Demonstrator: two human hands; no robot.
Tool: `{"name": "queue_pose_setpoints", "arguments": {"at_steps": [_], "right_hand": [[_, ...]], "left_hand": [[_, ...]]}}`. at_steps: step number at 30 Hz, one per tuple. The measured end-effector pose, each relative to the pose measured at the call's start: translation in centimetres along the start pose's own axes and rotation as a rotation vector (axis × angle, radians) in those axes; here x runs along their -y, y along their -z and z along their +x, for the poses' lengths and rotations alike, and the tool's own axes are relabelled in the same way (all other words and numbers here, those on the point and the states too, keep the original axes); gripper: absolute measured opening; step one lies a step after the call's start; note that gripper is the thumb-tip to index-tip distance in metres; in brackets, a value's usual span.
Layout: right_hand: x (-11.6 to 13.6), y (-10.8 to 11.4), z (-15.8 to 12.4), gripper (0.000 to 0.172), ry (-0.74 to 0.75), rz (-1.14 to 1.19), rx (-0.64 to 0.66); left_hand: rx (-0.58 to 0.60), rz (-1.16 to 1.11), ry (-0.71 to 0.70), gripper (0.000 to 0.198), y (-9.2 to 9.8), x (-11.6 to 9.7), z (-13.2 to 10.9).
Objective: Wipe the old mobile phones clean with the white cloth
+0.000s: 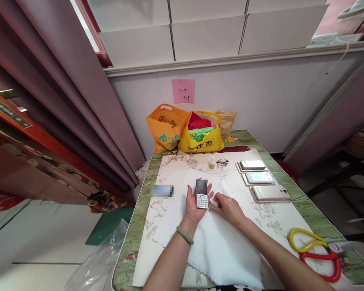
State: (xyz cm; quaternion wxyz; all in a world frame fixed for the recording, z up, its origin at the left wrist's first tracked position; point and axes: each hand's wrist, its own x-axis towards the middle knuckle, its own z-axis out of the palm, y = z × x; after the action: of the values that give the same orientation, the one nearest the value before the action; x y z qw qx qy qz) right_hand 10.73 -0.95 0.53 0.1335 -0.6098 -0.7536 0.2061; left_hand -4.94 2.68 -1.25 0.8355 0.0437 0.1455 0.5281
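A keypad mobile phone (202, 195) lies face up across the palm of my left hand (192, 204), its dark screen towards the far side and its number keys nearest me. My left thumb and fingertips show along its sides. Close by on the right, my right hand (229, 208) is bent in a pinch on a bit of white cloth (221, 246). Most of this cloth spreads over the table beneath both forearms, with a scalloped edge at the lower left. A green bangle (185, 235) circles my left wrist.
Three phones (269, 193) rest in a column at the right; a blurred-out flat item (161, 190) lies left. Farther back are a small bottle (212, 163), wire-like glasses (222, 162), an orange bag (166, 127) and a yellow bag (202, 143). Scissors (320, 254) lie at the right front.
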Motion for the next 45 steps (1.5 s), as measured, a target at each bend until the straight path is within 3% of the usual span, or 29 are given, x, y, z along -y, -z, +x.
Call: {"name": "queue_pose_setpoints", "arguments": {"at_steps": [5, 10, 13, 16, 18, 21, 23, 27, 29, 32, 34, 38, 41, 45], "right_hand": [[-0.4, 0.5, 0.0, 0.009, -0.087, 0.082, -0.123], [0.9, 2.8, 0.2, 0.024, -0.209, 0.679, -0.322], [3.3, 3.8, 0.9, 0.032, -0.163, 1.037, -0.298], [5.5, 3.5, 1.8, 0.04, -0.034, 1.184, -0.166], [5.8, 3.0, 2.2, 0.041, -0.021, 1.135, -0.212], [5.0, 2.1, 2.3, 0.035, -0.022, 0.844, -0.461], [4.3, 1.4, 1.6, 0.032, 0.118, 0.585, -0.522], [4.1, -0.7, -0.5, 0.045, 0.556, 0.14, -0.289], [4.3, -1.7, -1.0, 0.063, 0.652, -0.017, -0.17], [4.2, -2.2, 0.0, 0.081, 0.607, -0.122, -0.106], [3.9, -2.0, 1.4, 0.078, 0.528, -0.147, -0.111], [3.3, -1.5, 3.1, 0.072, 0.368, -0.188, -0.18], [3.6, -1.8, 1.4, 0.08, 0.371, -0.208, -0.231], [4.2, -1.9, -2.7, 0.09, 0.563, -0.181, -0.163]], "left_hand": [[-0.018, 0.017, -0.003, 0.051, -0.3, 0.0, -0.3], [-0.03, -0.001, 0.005, 0.049, -0.6, 0.0, -0.4], [-0.067, 0.02, 0.005, 0.049, -0.8, 0.2, -0.5], [-0.101, 0.053, 0.037, 0.052, -1.1, 0.3, -0.9], [-0.088, 0.071, 0.066, 0.055, -1.3, 0.3, -1.4], [-0.05, 0.086, 0.064, 0.057, -1.7, 0.2, -1.8], [-0.073, 0.085, 0.039, 0.055, -1.7, 0.1, -1.8], [-0.226, 0.109, 0.037, 0.051, -0.8, 0.3, -1.7], [-0.298, 0.142, 0.057, 0.049, -0.2, 0.5, -1.7], [-0.356, 0.146, 0.014, 0.044, -0.1, 0.6, -1.5], [-0.353, 0.119, -0.011, 0.042, -0.4, 0.5, -1.2], [-0.238, 0.118, 0.068, 0.051, -1.0, 0.2, -0.9], [-0.242, 0.132, 0.082, 0.056, -1.1, 0.1, -1.3], [-0.272, 0.157, 0.116, 0.066, -1.4, 0.3, -2.0]]}}
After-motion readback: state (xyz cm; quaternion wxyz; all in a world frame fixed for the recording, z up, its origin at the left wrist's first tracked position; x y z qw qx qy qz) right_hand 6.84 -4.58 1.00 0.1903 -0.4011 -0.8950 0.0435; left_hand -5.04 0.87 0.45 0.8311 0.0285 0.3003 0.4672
